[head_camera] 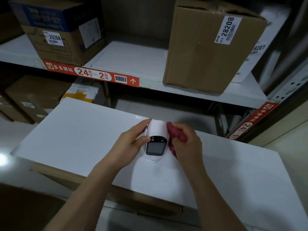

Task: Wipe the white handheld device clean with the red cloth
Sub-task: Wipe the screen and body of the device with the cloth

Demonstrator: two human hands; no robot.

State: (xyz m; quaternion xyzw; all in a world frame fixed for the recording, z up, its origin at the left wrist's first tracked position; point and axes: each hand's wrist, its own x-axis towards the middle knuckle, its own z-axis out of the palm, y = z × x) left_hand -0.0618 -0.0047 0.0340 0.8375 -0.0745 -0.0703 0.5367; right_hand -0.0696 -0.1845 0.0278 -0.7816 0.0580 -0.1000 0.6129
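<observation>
My left hand (131,140) grips the white handheld device (156,140) by its left side, thumb beside the dark screen. My right hand (186,144) is closed around the bunched red cloth (176,135), pressing it against the device's right side. The device is smooth, rounded plastic, held just above the flat white counter (75,135).

The scene is dimly lit, with a cool grey cast. A small glare spot is seen on the glossy floor (2,160) at the left edge. Soft shadows are cast beneath the shelf (150,84). Straight lines are bent by wide-angle distortion, and the corners are darkened and slightly blurred.
</observation>
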